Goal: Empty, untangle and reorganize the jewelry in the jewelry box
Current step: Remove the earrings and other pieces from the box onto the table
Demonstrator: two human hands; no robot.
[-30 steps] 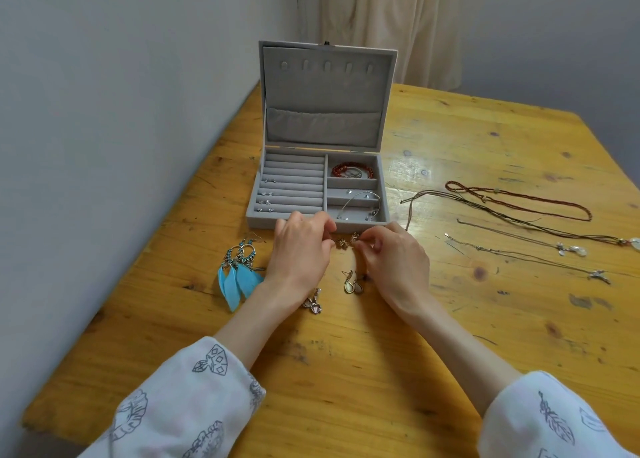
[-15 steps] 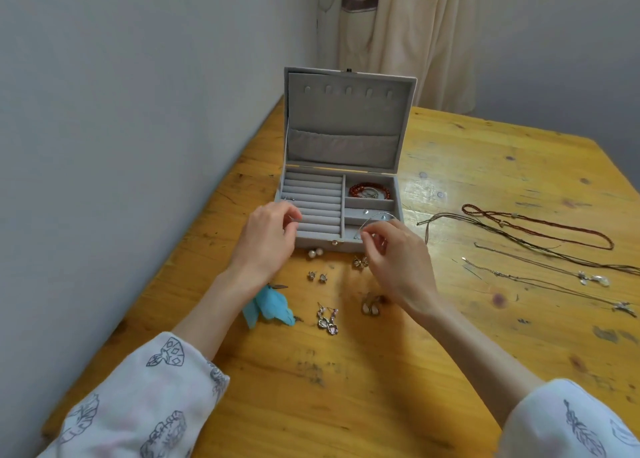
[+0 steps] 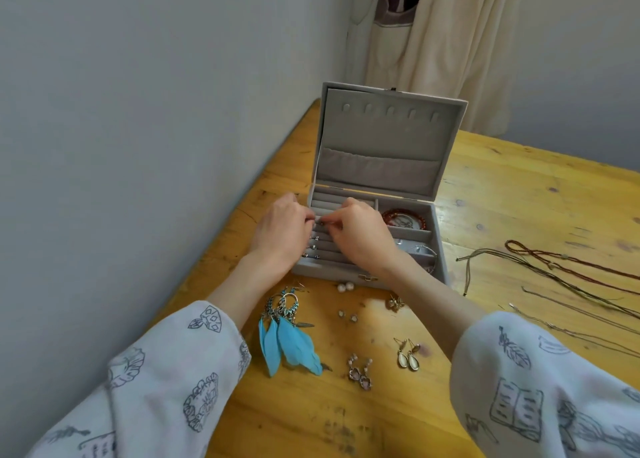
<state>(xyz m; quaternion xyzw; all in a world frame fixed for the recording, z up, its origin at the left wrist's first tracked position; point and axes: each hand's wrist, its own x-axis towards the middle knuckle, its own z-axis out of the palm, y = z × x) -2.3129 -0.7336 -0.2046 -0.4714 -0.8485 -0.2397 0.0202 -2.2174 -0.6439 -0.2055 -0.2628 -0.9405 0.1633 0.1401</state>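
Grey velvet lines the jewelry box (image 3: pixel 377 167), which stands open near the wall edge of the wooden table (image 3: pixel 540 194), lid upright. Over its ring rolls (image 3: pixel 320 248) on the left side our left hand (image 3: pixel 282 231) and right hand (image 3: pixel 360 238) meet, fingertips curled together and seemingly pinching a small stud between them; what exactly it is we cannot tell. We judge the step is seating an earring in a slot, so we should press it straight down between two rolls, clear of the studs already seated just below. A red bead bracelet (image 3: pixel 403 217) lies in the back right compartment. Feather earrings (image 3: pixel 289 343), pearl studs (image 3: pixel 345 287) and drop earrings (image 3: pixel 408 353) lie in front of the box under our wrists, so we lift clear when withdrawing. Necklaces (image 3: pixel 554 267) lie well to the right; bare table beyond them gives room.
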